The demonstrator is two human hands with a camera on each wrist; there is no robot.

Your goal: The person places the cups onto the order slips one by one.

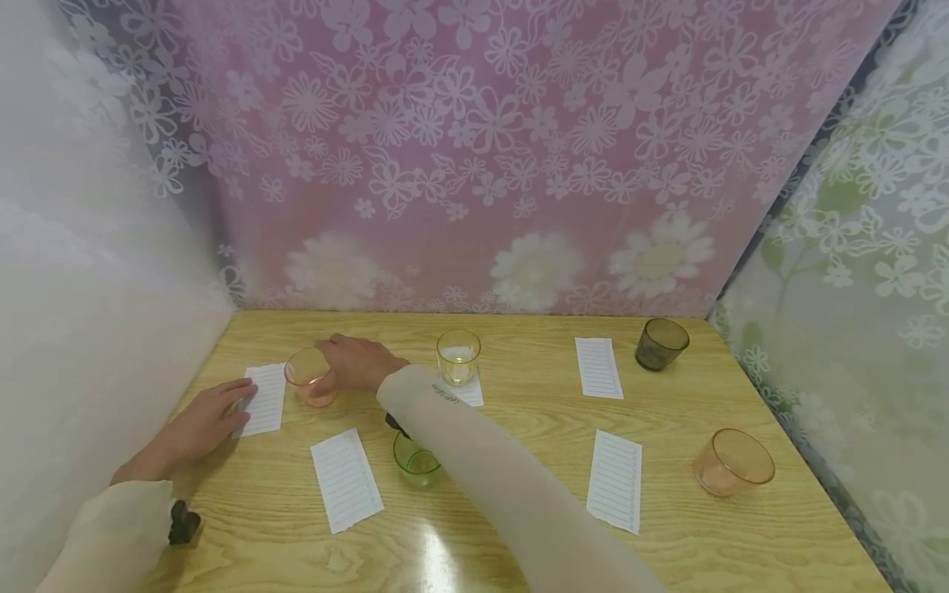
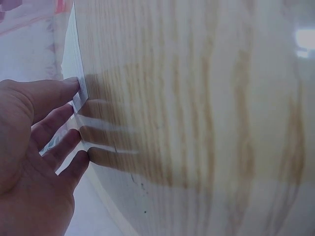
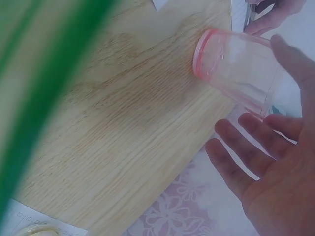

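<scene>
At the left of the table, my right hand (image 1: 359,362) grips a pink-tinted glass (image 1: 307,375) from its right side. In the right wrist view, the thumb and fingers (image 3: 253,140) lie on opposite sides of the glass (image 3: 241,66) near its rim. My left hand (image 1: 203,424) rests with extended fingers at the left edge of a lined paper slip (image 1: 263,399). The left wrist view shows its thumb and fingertips touching the slip (image 2: 74,59) and the tabletop. The pink glass is just right of this slip.
A yellow glass (image 1: 458,354) stands on another slip. A green glass (image 1: 418,461), partly hidden by my right sleeve, is beside a slip (image 1: 347,479). Rightward are a dark glass (image 1: 660,346), an orange glass (image 1: 730,465) and slips (image 1: 599,367). Curtains (image 1: 474,165) border the table.
</scene>
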